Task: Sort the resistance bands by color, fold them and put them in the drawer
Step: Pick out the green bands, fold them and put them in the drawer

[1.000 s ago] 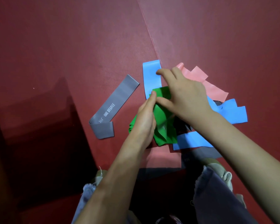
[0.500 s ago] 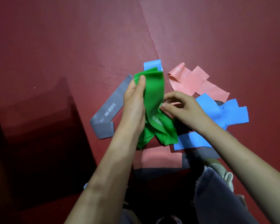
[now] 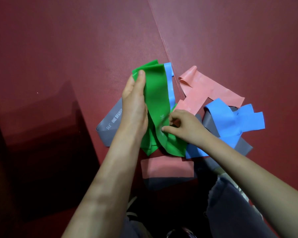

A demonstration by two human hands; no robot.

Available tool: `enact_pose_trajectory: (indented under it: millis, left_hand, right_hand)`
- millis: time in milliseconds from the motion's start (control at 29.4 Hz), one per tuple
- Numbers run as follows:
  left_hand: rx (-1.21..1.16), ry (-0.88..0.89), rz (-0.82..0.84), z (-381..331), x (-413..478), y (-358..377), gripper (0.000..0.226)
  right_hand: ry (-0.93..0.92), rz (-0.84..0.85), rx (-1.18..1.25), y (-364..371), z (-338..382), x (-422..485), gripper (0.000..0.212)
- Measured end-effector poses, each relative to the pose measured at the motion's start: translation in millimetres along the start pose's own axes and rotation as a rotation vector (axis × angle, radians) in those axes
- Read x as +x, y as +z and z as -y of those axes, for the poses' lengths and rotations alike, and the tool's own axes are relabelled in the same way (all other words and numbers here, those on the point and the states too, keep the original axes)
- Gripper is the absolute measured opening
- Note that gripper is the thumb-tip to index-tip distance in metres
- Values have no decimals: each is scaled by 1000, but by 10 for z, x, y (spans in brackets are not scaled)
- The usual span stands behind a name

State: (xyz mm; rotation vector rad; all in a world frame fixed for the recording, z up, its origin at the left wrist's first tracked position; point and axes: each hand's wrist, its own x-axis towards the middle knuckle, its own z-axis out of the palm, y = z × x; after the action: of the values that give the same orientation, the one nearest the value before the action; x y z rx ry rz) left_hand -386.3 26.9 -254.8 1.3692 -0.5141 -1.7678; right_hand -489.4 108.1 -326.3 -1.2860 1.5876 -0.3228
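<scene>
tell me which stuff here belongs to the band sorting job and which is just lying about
Job: green bands, held by left hand and right hand; blue bands; pink bands; grey bands.
Lying about: red mat; jeans. No drawer in view.

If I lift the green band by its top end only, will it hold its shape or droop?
Likely droops: the green band is thin and already creases and bunches below the left hand. Probably light, since the right hand pinches it with fingertips alone.
</scene>
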Motion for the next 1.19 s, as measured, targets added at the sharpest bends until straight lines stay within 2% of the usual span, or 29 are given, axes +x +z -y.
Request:
enact_pose_trajectory:
  millis: [136,170,238,306,374,408,476,544,612,679,781,883,951,1087,1189]
  left_hand:
    - [-13,19,-26,-3,18,-47,22]
    - [-7,16,-25,2,21,-60,21]
    - [11,0,-20,18,19,-82,20]
    - [16,-13,-13,27,12,-94,21]
    - [10,-19,-12,19,14,-90,22]
    - [-1,-19,-15,15,18,-87,23]
    - [-7,-11,-21,10,23,-84,22]
    - [7,-6,-27,16,18,-88,22]
    - [11,-17,-50,33,14,-99,22]
    - [15,-21,-72,47,22,-109,21]
    - [31,-24,-75,54,29,-105,22]
    - [37,-29,-62,61,23,-88,21]
    - [54,-28,-53,72,23,-87,21]
    - [56,-27,-62,82,27,-101,23]
    - [45,-29,-58,88,24,-100,22]
  right_hand:
    - [-140,65,-130,41,22,-212,38]
    - [-140,110,-56,60,52,-283,34]
    - [-66,243,286,98,132,-383,8]
    - [41,434,557,120,243,-438,15]
    - [81,602,675,167,338,-474,15]
    - [81,640,701,201,381,-481,14]
    - [117,584,702,291,411,-450,15]
    - [173,373,605,364,330,-358,16]
    - [186,124,344,369,151,-270,17]
    - [152,-31,61,278,-40,-218,28]
    - [74,2,-286,165,-263,-196,38]
    - [-91,-54,-571,166,-343,-196,29]
    - [-172,-28,-716,213,-380,-223,40]
    - [-158,-35,-809,312,-424,-289,60]
    - [-128,-124,-812,262,-453,-260,54]
